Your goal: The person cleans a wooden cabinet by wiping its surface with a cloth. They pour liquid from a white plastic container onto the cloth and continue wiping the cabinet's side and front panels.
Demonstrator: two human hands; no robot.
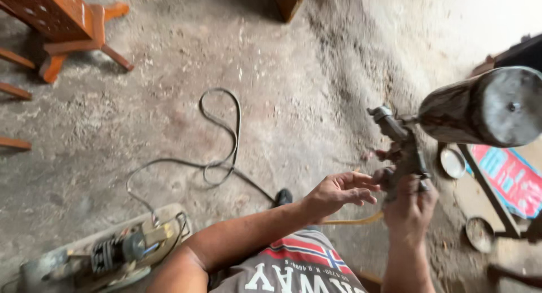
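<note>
My right hand (410, 203) grips the handle of a grimy spray gun (402, 146), held upright over the concrete floor. Its metal cup (485, 107) sticks out to the right at the top, lid end toward me. My left hand (337, 192) is open beside the gun's handle, fingers spread and reaching toward it, fingertips nearly touching. A yellowish hose (353, 220) runs from below the gun toward my lap.
A small compressor-like machine (110, 253) sits on the floor at lower left, with a dark cable (223, 132) looping away from it. Orange-brown wooden furniture legs (73, 41) stand at upper left. Round tin lids (453, 163) and a red-blue printed sheet (511, 177) lie at right.
</note>
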